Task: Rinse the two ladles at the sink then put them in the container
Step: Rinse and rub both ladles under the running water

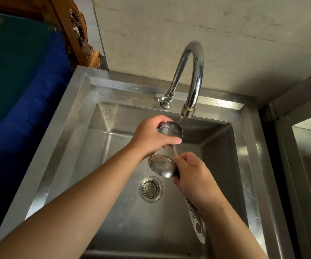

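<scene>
Steel sink (248, 165) fills the frame's middle, and both hands work above its basin. The left hand (151, 139) cups the upper ladle (170, 130) bowl just under the tap (188, 75), where a thin stream lands. The right hand (192, 176) clamps the handles of the 2 ladles; the lower ladle (161, 165) hangs above the drain (151, 189).

ladle handles (195, 219) partly hidden by right hand (194, 176)

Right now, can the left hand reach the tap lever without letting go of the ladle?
Probably not. The left hand is closed around the upper ladle bowl, so no finger looks free, though the lever sits just beyond it with nothing between.
</scene>
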